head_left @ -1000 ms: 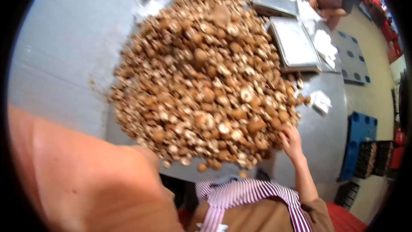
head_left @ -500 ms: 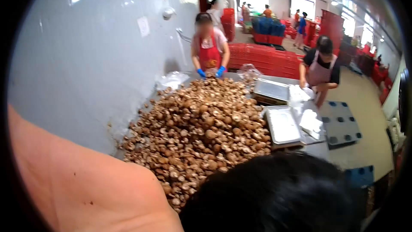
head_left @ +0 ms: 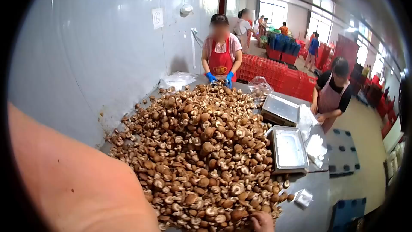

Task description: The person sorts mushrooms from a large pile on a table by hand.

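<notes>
A large heap of brown-capped shiitake mushrooms point(head_left: 206, 146) with pale stems covers much of the metal table. At the left, very close to the camera, is a bare forearm or palm heel, which I take as part of my left hand point(head_left: 81, 184); its fingers are out of sight. At the bottom edge my right hand point(head_left: 262, 222) shows in part, its bent fingers closed at a brown mushroom point(head_left: 237, 215) on the near side of the heap. The rest of that hand is cut off by the frame.
Across the heap a person in a red apron point(head_left: 221, 56) handles mushrooms with blue gloves. Two metal trays point(head_left: 290, 148) stand at the right, near plastic bags point(head_left: 316, 148) and another person point(head_left: 334, 88). Red crates point(head_left: 274, 75) stand behind; a wall point(head_left: 107, 51) borders the left.
The dark hair along the bottom has gone, uncovering the near mushrooms, and my right hand has come into view. The camera has shifted, and the large arm sits slightly further left.
</notes>
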A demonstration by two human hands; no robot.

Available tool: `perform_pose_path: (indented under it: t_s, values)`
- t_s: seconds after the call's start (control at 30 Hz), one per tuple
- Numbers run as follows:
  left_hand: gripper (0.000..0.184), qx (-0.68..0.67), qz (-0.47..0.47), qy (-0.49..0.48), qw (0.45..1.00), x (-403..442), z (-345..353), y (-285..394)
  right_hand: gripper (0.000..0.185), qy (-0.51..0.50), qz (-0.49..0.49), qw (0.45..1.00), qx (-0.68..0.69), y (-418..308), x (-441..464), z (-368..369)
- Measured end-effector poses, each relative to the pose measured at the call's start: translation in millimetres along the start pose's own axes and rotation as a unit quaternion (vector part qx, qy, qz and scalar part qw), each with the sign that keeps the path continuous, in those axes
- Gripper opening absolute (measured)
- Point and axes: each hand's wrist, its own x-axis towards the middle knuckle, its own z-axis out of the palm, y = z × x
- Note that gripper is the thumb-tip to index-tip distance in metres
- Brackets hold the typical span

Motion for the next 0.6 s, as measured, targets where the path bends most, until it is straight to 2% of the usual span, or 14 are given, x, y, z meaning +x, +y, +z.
perform_pose_path:
  t_s: [0.03, 0.17, 0.23, 0.27, 0.33, 0.37, 0.5, 0.6]
  values:
    - [0.055, 0.007, -0.001, 0.001, 1.000, -4.7, 2.0, 2.0, 0.013, 0.024, -0.027, 0.999, -0.005, 7.3, 1.0, 7.2]
    - [0.056, 0.014, -0.010, 0.004, 1.000, -19.9, 9.3, 5.7, 0.021, -0.031, -0.034, 0.998, -0.034, -2.4, 26.7, 11.5]
    - [0.057, 0.021, -0.013, 0.006, 1.000, -25.6, 13.0, 8.5, 0.017, -0.077, -0.026, 0.997, -0.001, -0.2, 49.3, 20.0]
    - [0.057, 0.023, -0.017, 0.007, 1.000, -28.0, 13.3, 10.0, 0.018, -0.058, -0.077, 0.995, -0.007, -13.7, 62.7, 18.0]
    - [0.058, 0.031, -0.026, 0.008, 0.999, -32.4, 14.4, 12.6, 0.018, -0.121, -0.057, 0.991, -0.024, -11.8, 86.8, 26.4]
    - [0.058, 0.038, -0.025, 0.012, 0.999, -33.8, 15.1, 12.8, 0.015, -0.082, -0.100, 0.991, 0.024, -15.8, 104.7, 31.3]
    - [0.059, 0.065, -0.028, 0.037, 0.997, -48.7, 20.6, 3.4, 0.015, -0.056, -0.156, 0.986, -0.008, 4.2, 179.6, 70.7]
    - [0.060, 0.087, -0.078, 0.034, 0.993, -72.8, 33.0, -15.4, 0.020, -0.043, -0.157, 0.984, -0.071, 15.4, 239.1, 108.7]
